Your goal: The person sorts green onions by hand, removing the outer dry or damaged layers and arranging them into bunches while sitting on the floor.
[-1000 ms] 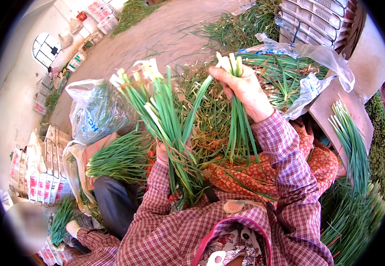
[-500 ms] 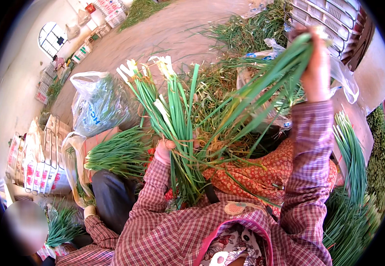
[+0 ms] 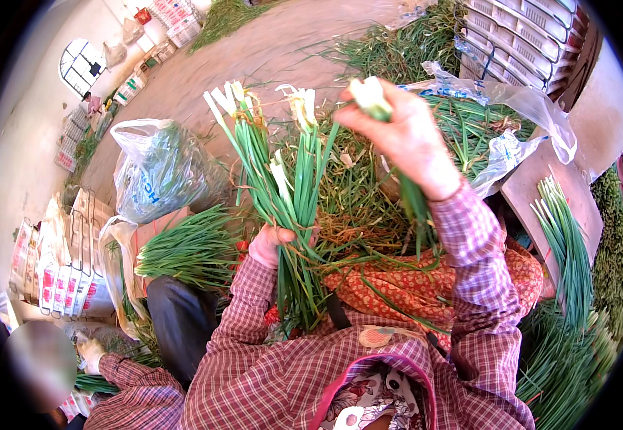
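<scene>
My left hand (image 3: pixel 277 242) is wrapped round a loose bunch of green onions (image 3: pixel 298 190), white ends up and green leaves trailing down over my lap. To the right, my right hand (image 3: pixel 404 132) grips a smaller bunch of green onions (image 3: pixel 372 99) by the white ends, its leaves hanging below the palm. Dry brownish leaves hang around the stalks near my left hand. Beneath both hands lies a heap of leaf trimmings (image 3: pixel 354 197), partly hidden by my right hand and the bunches.
A tied plastic bag (image 3: pixel 164 172) and a pile of green onions (image 3: pixel 189 247) lie at left. At right, an opened plastic bag (image 3: pixel 512 154) of greens adjoins a board (image 3: pixel 582 208) bearing a bundle (image 3: pixel 562 229). White crates (image 3: pixel 519 43) stand behind. A co-worker's gloved hand (image 3: pixel 90 352) is lower left.
My right hand has come down and left with its bunch, whose leaves now hang instead of sweeping sideways. My left hand keeps its bunch. The co-worker's gloved hand has moved left.
</scene>
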Demonstrator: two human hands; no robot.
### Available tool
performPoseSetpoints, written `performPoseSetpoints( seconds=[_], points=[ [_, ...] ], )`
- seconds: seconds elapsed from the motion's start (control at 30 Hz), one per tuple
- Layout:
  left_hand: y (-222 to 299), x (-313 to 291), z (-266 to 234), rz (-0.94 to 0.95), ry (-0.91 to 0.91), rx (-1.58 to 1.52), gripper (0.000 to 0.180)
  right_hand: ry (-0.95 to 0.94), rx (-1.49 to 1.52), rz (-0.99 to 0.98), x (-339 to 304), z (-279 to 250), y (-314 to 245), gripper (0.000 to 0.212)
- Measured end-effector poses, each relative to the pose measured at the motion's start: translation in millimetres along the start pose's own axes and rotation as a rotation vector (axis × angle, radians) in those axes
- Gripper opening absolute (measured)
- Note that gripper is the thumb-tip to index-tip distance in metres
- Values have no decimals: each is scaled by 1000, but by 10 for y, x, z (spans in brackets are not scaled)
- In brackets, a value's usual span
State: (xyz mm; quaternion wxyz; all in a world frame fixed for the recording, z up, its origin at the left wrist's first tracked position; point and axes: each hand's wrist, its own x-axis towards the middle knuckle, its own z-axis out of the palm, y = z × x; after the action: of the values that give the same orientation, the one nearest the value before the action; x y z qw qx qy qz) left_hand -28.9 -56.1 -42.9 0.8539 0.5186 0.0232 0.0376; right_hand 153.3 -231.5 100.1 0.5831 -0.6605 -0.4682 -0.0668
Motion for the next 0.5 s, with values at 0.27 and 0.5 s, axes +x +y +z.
performPoseSetpoints(
  seconds=[0.27,0.5],
  points=[
    [7,-16,148,-20,-34,-27,67,-149,-69,170,-27,236,107,43],
    [-53,-19,119,12,-17,-29,67,-125,13,218,-76,248,169,36]
  ],
)
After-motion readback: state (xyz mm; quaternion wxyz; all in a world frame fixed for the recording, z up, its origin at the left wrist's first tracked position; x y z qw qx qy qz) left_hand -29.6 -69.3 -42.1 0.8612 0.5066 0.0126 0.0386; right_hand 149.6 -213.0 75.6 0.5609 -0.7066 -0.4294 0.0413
